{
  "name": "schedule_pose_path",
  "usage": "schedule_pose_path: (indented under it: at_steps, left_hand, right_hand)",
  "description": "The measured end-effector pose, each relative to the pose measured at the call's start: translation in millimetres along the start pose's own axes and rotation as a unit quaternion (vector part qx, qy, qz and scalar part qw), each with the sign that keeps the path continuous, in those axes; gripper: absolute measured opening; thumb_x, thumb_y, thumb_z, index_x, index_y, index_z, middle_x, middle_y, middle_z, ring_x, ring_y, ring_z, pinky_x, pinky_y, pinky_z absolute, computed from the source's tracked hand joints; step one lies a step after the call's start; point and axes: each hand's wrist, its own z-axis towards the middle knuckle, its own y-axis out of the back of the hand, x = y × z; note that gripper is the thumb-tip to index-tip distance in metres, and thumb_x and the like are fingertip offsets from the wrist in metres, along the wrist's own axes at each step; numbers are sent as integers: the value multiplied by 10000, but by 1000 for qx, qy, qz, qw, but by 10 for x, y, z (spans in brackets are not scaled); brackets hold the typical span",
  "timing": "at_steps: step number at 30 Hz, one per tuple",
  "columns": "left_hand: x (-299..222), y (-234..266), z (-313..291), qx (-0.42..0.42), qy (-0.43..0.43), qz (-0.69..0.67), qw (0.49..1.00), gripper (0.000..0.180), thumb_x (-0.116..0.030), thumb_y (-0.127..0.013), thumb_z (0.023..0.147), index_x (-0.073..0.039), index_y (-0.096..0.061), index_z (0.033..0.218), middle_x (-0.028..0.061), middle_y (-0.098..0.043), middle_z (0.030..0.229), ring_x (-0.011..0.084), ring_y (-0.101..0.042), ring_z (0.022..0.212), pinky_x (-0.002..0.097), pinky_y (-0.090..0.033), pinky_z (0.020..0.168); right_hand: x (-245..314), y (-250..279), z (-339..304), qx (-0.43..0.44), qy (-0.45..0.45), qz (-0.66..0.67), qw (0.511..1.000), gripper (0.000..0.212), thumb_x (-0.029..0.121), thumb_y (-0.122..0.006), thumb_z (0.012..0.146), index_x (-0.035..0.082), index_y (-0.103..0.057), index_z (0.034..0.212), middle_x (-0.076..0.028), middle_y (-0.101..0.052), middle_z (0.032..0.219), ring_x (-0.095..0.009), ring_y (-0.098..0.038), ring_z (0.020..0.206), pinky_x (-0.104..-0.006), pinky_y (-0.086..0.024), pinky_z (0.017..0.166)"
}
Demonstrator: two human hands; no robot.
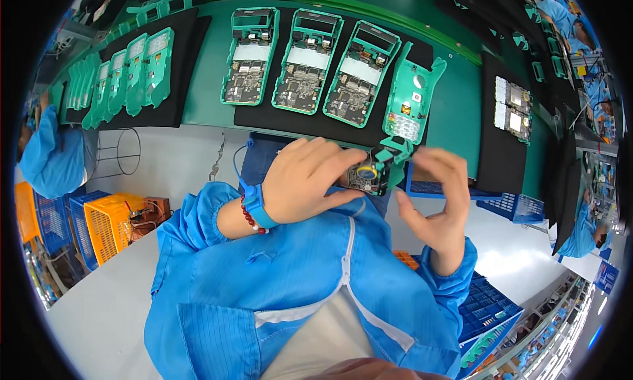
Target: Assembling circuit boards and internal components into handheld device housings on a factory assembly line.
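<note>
Blue smock (297, 274) nearest – above it, left hand (310, 182) & right hand (438, 199) both clamped on a green device shell w/ circuit board (376, 170), held near the green conveyor belt's (461, 96) edge.

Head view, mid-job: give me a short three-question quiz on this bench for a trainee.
1. True or false: both hands hold the small green-framed circuit-board assembly above the lap.
2. How many open green device shells with exposed circuit boards lie side by side on the black foam mat, left of the tilted green keypad cover? A) two B) three C) five
3. Which wrist bears the blue strap and red bead bracelet?

Key: 1 true: left hand and right hand both grip it. 2 B. 3 The left.
</note>
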Motion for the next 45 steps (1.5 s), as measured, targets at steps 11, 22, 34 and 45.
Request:
schedule_pose_path:
  at_steps: [11,22,34,45]
  left_hand:
    - [27,-187,165,144,208,-537,805,640,-152,-822,824,-7,-499,1356,46,-648,1082,97,-628,914,253,-502,783]
    - [311,-874,455,-9,-83,79,993,273,-150,-751,776,-101,-684,1035,52,-614,1113,242,-573,1076,395,-430,921]
    - [394,-752,130,-89,-128,96,983,185,-120,-790,716,-128,-683,867,-23,-618,925,176,-585,863,346,-420,781]
    - [352,-767,136,11,-133,70,989,433,-38,-630,815,-132,-682,1234,11,-615,1367,187,-568,1268,345,-428,1010]
  right_hand:
    - [-456,-145,-218,-38,105,89,990,915,231,-945,573,39,-556,1379,-220,-474,1484,-417,-397,1413,-539,-350,1120]
    - [-838,566,-61,-329,-126,129,927,283,103,-764,853,-37,-687,1087,-59,-708,979,-106,-638,856,-239,-503,756]
    - [-606,456,932,22,-17,-151,988,435,354,-871,698,5,-746,927,-130,-676,913,-289,-595,980,-406,-497,815]
    - [-882,143,983,112,-58,-175,976,683,519,-826,723,-51,-723,1087,-221,-684,1057,-338,-599,1100,-418,-517,903]
